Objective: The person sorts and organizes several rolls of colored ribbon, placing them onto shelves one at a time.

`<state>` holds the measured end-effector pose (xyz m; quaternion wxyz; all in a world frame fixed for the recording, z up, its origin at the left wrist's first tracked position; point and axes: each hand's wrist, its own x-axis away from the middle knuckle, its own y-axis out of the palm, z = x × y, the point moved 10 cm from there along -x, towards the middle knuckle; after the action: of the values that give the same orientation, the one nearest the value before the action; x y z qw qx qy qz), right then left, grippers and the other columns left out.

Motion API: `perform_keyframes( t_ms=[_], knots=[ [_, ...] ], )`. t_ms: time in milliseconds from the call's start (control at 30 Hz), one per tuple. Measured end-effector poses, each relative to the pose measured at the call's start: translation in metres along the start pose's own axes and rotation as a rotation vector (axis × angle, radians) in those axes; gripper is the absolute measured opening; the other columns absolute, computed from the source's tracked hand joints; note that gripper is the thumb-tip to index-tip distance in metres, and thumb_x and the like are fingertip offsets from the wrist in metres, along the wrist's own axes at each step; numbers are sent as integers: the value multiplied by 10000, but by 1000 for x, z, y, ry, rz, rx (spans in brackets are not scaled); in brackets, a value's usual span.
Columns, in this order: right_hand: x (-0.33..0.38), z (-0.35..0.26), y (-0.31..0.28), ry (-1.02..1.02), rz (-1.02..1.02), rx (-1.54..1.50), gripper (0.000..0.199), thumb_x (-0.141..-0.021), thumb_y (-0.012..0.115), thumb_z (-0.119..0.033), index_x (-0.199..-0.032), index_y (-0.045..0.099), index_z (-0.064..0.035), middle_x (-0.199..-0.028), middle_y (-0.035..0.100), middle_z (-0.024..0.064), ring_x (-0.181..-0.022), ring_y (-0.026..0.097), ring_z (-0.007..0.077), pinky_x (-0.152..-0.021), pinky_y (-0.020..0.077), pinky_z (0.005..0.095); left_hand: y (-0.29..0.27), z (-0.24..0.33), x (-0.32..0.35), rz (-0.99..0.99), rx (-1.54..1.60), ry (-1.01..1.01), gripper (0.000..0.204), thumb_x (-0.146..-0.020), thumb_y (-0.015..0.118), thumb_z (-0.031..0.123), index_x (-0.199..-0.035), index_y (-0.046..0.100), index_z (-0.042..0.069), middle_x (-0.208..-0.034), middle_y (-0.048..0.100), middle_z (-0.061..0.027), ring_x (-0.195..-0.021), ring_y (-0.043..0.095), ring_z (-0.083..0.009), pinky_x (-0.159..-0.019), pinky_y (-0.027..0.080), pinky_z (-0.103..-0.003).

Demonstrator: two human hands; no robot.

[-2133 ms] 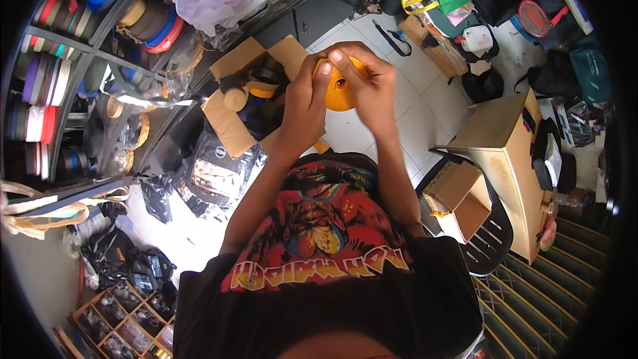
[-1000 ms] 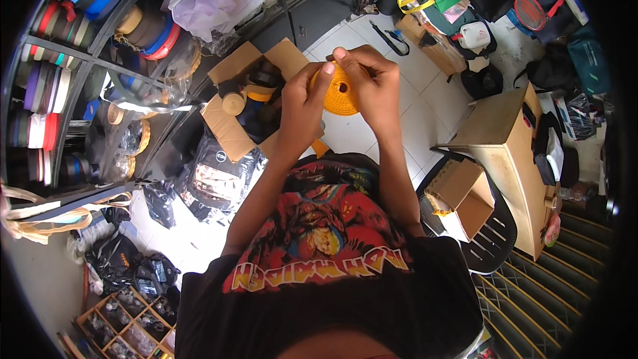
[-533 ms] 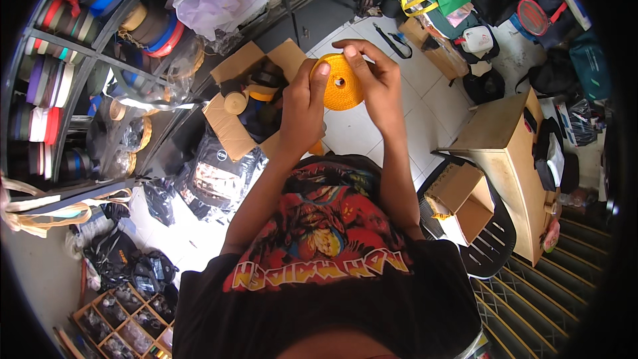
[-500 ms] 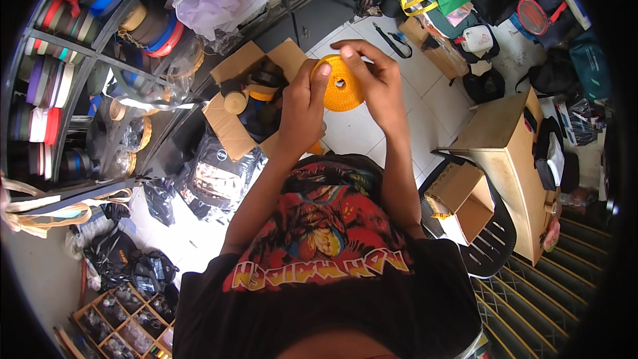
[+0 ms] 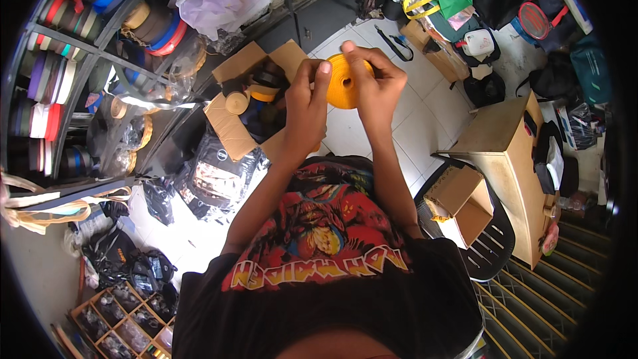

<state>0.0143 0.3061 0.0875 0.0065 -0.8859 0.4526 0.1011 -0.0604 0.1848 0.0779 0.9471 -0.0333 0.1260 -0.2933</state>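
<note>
White floor tiles [image 5: 405, 119] run under a crowded workroom, walled on the left by dark metal shelving [image 5: 73, 73] stacked with coloured rolls of webbing and tape. To the right stands a tall tan cardboard carton [image 5: 512, 159], and just beside its lower end a smaller brown cardboard box [image 5: 462, 203] rests on a black slatted chair [image 5: 495, 252]. Left of the hands, an open brown cardboard box [image 5: 229, 119] sits on the floor with rolls inside it, among them a small tan spool [image 5: 237, 102]. Clear plastic bags [image 5: 219, 176] lie below that box. Held up in front of the chest, above the tiles, is an orange roll of flat strap with a small centre hole [image 5: 347, 81]. The left hand [image 5: 307, 103] is closed on the roll's left edge, thumb and fingers pinching it. The right hand [image 5: 377, 80] wraps the right side, fingers curled over the top rim; it may be pinching a loose end there, though that is too small to tell.
</note>
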Motion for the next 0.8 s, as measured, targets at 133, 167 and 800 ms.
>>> perform_keyframes(
  t_ms=[133,167,800],
  knots=[
    [8,7,-17,-134,242,-82,224,-879,706,-183,-847,705,38,-781,607,64,-673,560,99,-588,456,229,10,-22,11,30,195,-208,347,-1014,457,280,-1083,568,-42,-852,615,-80,-694,545,-118,-631,444,-293],
    [11,7,-20,-179,288,-67,227,-891,692,-189,-851,703,35,-804,601,64,-705,560,103,-614,451,234,10,-24,12,63,253,-227,335,-1013,459,264,-1085,573,-42,-863,613,-76,-703,547,-122,-644,449,-291],
    [1,-7,-17,-124,194,-43,256,-922,650,-224,-897,673,30,-814,638,67,-712,577,99,-604,476,235,23,-16,10,-12,233,-226,321,-1001,502,288,-1036,586,-20,-691,559,-20,-547,449,-43,-505,361,-219]
  ],
)
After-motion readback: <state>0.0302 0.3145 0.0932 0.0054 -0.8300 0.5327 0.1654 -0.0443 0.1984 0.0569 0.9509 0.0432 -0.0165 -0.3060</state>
